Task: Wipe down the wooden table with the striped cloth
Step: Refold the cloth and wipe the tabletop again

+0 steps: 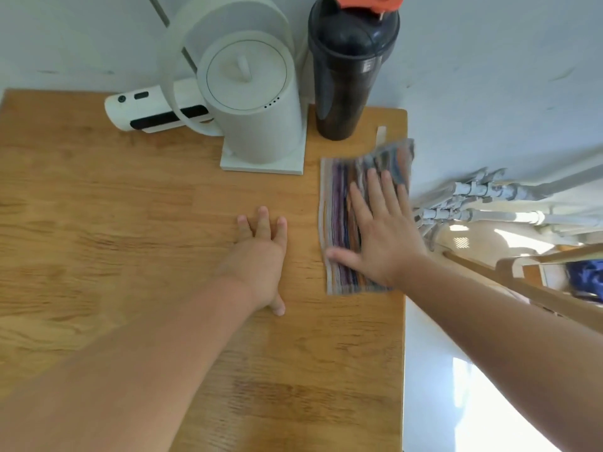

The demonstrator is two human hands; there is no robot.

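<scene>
Cloth (342,220) lies under your flat, spread right hand (381,236) at the table's (130,223) 2 o'clock corner; sweep toward 9, past the flat left hand (261,252).

The table (130,207) is a warm honey-orange wood with darker grain streaks running through it. The cloth (339,197) is all thin stripes: purple, orange, blue and grey, with a pale cream edge. The kettle (257,125) is plain off-white, same as its base. The bottle (346,76) is dark, near black, with a bright orange-red lid (368,1). The gadget (143,109) is white with a black strip, and the wall (489,76) is pale bluish grey.
</scene>
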